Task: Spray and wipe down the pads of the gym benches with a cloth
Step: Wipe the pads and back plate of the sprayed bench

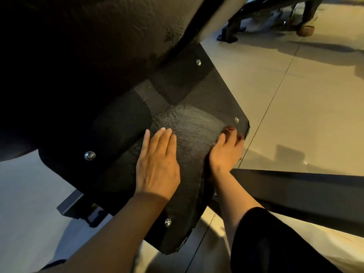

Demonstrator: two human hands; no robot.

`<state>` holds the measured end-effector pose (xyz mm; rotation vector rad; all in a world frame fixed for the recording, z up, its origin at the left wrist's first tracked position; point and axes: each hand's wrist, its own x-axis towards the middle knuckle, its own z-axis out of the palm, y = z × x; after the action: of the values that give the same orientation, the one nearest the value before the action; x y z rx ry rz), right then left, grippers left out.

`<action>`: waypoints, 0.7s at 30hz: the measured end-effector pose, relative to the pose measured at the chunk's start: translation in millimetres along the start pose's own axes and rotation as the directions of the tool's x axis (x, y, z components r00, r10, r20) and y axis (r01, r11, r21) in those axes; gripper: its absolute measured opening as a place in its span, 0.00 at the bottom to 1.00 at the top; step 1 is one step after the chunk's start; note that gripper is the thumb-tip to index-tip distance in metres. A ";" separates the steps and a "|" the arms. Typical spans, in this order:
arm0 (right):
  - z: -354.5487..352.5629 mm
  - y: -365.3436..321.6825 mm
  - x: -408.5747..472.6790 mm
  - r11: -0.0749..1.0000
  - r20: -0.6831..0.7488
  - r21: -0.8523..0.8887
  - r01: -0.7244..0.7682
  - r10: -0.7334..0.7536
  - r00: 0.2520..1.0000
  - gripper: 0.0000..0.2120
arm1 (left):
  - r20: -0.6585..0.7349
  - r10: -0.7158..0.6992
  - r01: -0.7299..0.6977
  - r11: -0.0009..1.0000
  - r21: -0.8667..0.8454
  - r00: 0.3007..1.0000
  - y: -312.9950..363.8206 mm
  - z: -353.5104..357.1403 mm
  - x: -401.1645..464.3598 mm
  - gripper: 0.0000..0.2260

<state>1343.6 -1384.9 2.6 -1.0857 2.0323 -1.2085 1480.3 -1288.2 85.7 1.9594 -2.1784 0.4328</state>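
Note:
A worn black seat pad (pixel 193 123) with silver bolts at its corners fills the middle of the view. Its surface shines wet in streaks. My left hand (pixel 157 164) lies flat on the pad, fingers together and pointing away from me, holding nothing. My right hand (pixel 226 148) presses a dark reddish cloth (pixel 229 130) against the pad near its right corner bolt; most of the cloth is hidden under my fingers. The big black backrest pad (pixel 98 36) rises at the upper left, cracked near its lower edge. No spray bottle is in view.
A black metal frame bar (pixel 295 194) runs across the right, just beyond my right forearm. A bracket (pixel 74 205) sticks out below the seat at the lower left. On the pale tiled floor (pixel 295 95), another machine's foot (pixel 228 37) and a person's shoe (pixel 305 29) show at the top right.

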 end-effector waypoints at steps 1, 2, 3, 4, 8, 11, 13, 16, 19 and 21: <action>0.8 -2.9 -2.2 0.995 -0.005 -0.001 -0.100 0.100 0.995 0.23 | -0.012 -0.007 0.007 1.000 0.002 1.000 -2.8 -0.9 -0.8 0.26; 4.7 -12.4 -7.2 0.992 -0.004 -0.017 -0.123 0.123 0.992 0.23 | -0.032 -0.023 0.023 1.000 0.007 0.999 -6.5 -2.6 -1.9 0.26; 10.6 -27.3 -15.0 0.997 0.007 -0.023 -0.077 0.077 0.997 0.24 | -0.058 -0.050 0.050 0.999 0.008 0.997 -10.9 -4.8 -3.4 0.26; 17.3 -45.9 -25.2 1.000 0.024 -0.014 0.014 -0.013 1.000 0.24 | -0.082 -0.089 0.090 0.996 0.007 0.993 -15.5 -7.8 -5.7 0.27; 46.9 -113.6 -78.4 0.810 0.113 0.078 0.581 -0.586 0.802 0.23 | -0.172 -0.239 0.236 0.971 -0.038 0.956 -34.6 -19.3 -19.8 0.28; 48.2 -125.9 -99.7 0.561 0.179 0.104 0.822 -0.823 0.539 0.23 | -0.171 -0.286 0.274 0.957 -0.093 0.943 -41.3 -24.3 -32.7 0.27; 39.8 -107.5 -89.5 0.557 0.213 -0.007 0.831 -0.811 0.545 0.24 | -0.125 -0.232 0.227 0.972 -0.059 0.964 -38.8 -22.8 -39.5 0.27; 17.4 -44.5 -69.5 0.811 0.132 -0.175 0.558 -0.542 0.830 0.24 | -0.067 -0.082 0.084 0.996 0.019 0.994 -27.5 -16.2 -51.7 0.30; -2.7 6.7 -63.1 0.996 0.048 -0.067 0.057 -0.054 0.997 0.22 | -0.042 -0.079 0.080 0.997 0.025 0.996 -20.0 -16.0 -64.4 0.32; -2.0 3.2 -71.4 0.993 0.018 -0.021 -0.117 0.117 0.993 0.23 | -0.056 -0.089 0.090 0.996 0.003 0.994 -22.1 -18.4 -75.2 0.31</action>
<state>1379.0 -1322.8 3.6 -0.9690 2.0665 -1.1168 1509.8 -1213.4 80.8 2.0135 -2.0491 0.4743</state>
